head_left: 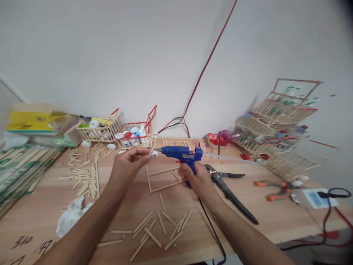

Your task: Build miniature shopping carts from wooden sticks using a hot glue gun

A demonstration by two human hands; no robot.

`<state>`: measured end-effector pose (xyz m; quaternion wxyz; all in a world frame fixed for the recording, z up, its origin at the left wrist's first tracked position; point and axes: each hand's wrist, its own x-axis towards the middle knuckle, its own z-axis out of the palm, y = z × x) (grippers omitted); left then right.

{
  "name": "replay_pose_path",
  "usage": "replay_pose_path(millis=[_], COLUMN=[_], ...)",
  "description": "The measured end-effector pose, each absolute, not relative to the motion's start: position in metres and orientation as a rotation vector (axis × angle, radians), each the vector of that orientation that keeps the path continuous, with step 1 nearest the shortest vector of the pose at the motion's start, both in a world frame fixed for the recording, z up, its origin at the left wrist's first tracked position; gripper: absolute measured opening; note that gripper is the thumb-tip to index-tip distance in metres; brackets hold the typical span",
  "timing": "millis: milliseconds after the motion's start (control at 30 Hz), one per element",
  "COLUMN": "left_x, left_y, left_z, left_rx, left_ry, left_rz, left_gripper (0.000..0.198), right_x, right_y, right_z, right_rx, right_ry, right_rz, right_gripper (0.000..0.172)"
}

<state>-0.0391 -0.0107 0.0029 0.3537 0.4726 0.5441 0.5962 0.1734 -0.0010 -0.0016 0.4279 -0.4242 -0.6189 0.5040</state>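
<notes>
My right hand grips a blue glue gun by its handle, with the nozzle pointing left. A long clear glue stick sticks out of the back of the gun. My left hand pinches a small wooden stick right at the nozzle tip; most of the stick is hidden by the fingers. Just beyond the fingertips is a white cap. Below the gun, a rectangular frame of wooden sticks lies on the wooden table, partly hidden by my right hand.
Loose sticks lie in front, with a pile at left. Stick baskets line the wall; more are stacked at right. Black-handled cutters and orange-handled pliers lie right. The gun's black cord crosses the front edge.
</notes>
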Motion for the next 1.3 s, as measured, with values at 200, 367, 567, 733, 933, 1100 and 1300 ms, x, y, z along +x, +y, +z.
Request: replay_pose_path(millis=[200,367,567,733,933,1100,1300], left_x=[-0.038,-0.041,-0.043,-0.041,-0.049,-0.050,-0.042], left_y=[-0.011,-0.008,-0.004,-0.005,-0.005,-0.006,-0.007], left_z=[0.004,0.002,-0.001,0.003,0.005,0.004,0.005], left_rx=[1.255,1.177,0.989,0.882,0.709,0.570,0.469], left_ry=[1.386,1.287,1.262,1.150,0.744,0.584,0.549], left_rz=[1.543,1.581,1.630,1.615,1.535,1.514,1.477], left_gripper=[0.026,0.026,0.038,0.034,0.023,0.014,0.012], right_x=[0.173,0.173,0.171,0.173,0.175,0.172,0.173], right_y=[-0.001,0.001,0.000,-0.004,-0.002,-0.001,-0.002], right_z=[0.000,-0.002,-0.004,0.002,-0.005,-0.017,-0.016], right_rx=[-1.070,-1.037,-1.011,-0.894,-0.915,-0.971,-0.951], right_ry=[-1.547,-1.532,-1.529,-1.541,-1.569,-1.599,-1.640], right_rz=[1.257,1.269,1.323,1.335,1.283,1.309,1.298], right_gripper=[0.049,0.048,0.047,0.050,0.050,0.048,0.044])
